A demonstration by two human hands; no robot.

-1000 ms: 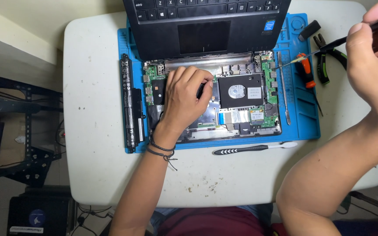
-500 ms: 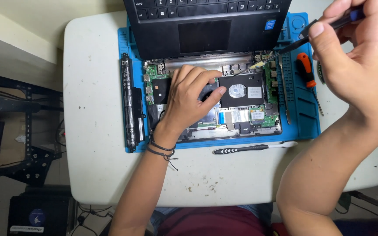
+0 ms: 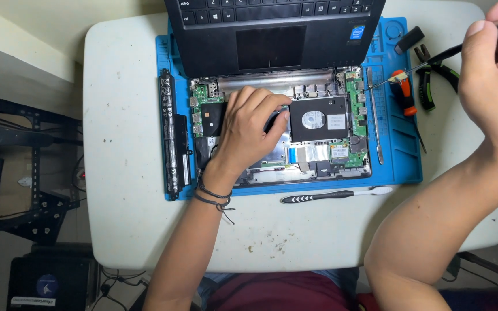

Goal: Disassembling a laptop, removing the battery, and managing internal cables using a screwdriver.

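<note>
An opened laptop base lies on a blue work mat, its circuit boards and black hard drive exposed. My left hand rests flat on the left part of the base, fingertips touching the drive's left edge. My right hand is raised at the right and grips a thin black screwdriver, whose tip hangs above the laptop's upper right corner. The laptop's keyboard half lies at the top.
A long black battery lies along the mat's left edge. An orange-handled screwdriver, green-handled pliers, a metal pry tool and a small black block sit at the right. A black-handled brush lies on the white table.
My right hand first swung left with the screwdriver over the laptop's upper right corner, then drew back right and up. My left hand has stayed on the base.
</note>
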